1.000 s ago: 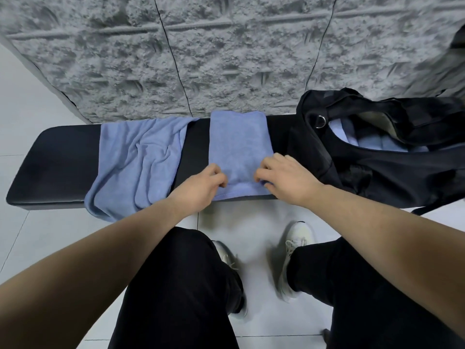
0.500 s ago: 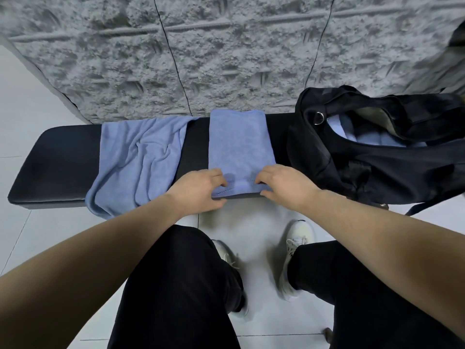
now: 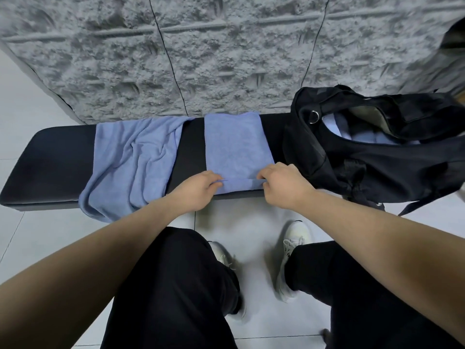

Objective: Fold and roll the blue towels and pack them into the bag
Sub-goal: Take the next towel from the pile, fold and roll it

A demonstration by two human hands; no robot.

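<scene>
The folded blue towel (image 3: 236,147) lies across the middle of the black bench (image 3: 50,167). The left hand (image 3: 193,192) and right hand (image 3: 284,185) each pinch its near edge with curled fingers, at the bench's front edge. A crumpled blue towel (image 3: 130,162) drapes over the bench's left part; the black bag (image 3: 377,152) sits open on the right end, blue fabric inside

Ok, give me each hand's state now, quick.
Left hand: pinching the near edge of the folded blue terry towel.
Right hand: pinching the same edge.
</scene>
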